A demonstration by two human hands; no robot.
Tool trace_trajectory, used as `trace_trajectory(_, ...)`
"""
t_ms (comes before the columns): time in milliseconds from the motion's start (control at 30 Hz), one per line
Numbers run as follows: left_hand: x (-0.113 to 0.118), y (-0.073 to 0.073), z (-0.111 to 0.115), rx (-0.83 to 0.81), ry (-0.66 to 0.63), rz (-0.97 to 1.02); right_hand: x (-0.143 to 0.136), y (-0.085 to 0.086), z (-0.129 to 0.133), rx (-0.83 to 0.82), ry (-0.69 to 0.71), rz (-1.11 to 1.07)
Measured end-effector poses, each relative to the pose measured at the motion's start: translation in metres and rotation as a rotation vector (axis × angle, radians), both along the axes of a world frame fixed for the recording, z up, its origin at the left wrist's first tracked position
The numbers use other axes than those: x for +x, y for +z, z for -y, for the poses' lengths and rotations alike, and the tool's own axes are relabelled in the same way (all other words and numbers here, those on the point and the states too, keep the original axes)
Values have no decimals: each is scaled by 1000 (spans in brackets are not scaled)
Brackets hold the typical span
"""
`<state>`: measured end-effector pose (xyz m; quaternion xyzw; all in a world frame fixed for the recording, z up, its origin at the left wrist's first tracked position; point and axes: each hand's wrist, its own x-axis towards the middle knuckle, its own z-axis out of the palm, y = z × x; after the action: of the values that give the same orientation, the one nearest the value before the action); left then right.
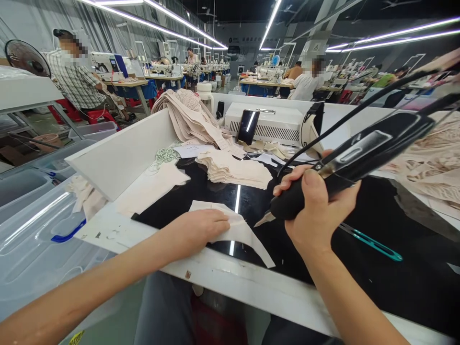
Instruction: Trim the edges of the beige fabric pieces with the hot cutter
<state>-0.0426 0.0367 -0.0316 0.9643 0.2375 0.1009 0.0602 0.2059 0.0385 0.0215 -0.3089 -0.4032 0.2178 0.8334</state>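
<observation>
Under my left hand [206, 225] lies a curved white piece [247, 235] on the glossy black work surface [298, 254]; the fingers rest flat on it. My right hand [318, 206] is wrapped round a black handheld tool [355, 151] with a cable and a pointed metal tip. That tip is just right of the white piece, apart from it. Behind them sits a stack of cream fabric pieces [239, 170]. A teal tool [375, 244] lies to the right of my right wrist.
A phone [247, 125] leans on a white vented box [266, 120] at the back. Pink fabric [190, 115] is heaped back left, near a white side panel [122, 158]. Clear plastic bins [32, 230] stand left. People sit at sewing tables [132, 83] beyond.
</observation>
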Motion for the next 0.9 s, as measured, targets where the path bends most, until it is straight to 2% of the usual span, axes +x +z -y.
trace_trajectory(100,-2,9,2,-12,74,-78,0,2,9,-12,0,-32)
trace_trajectory(267,21,26,24,-86,267,-220,-3,-2,29,-16,86,-34)
trace_trajectory(433,39,39,36,-94,294,-257,-7,-9,45,21,140,-6)
trace_trajectory(700,38,36,38,-15,271,-297,-13,-17,45,65,139,23)
trace_trajectory(900,32,29,45,47,246,-233,-13,-20,44,40,114,44)
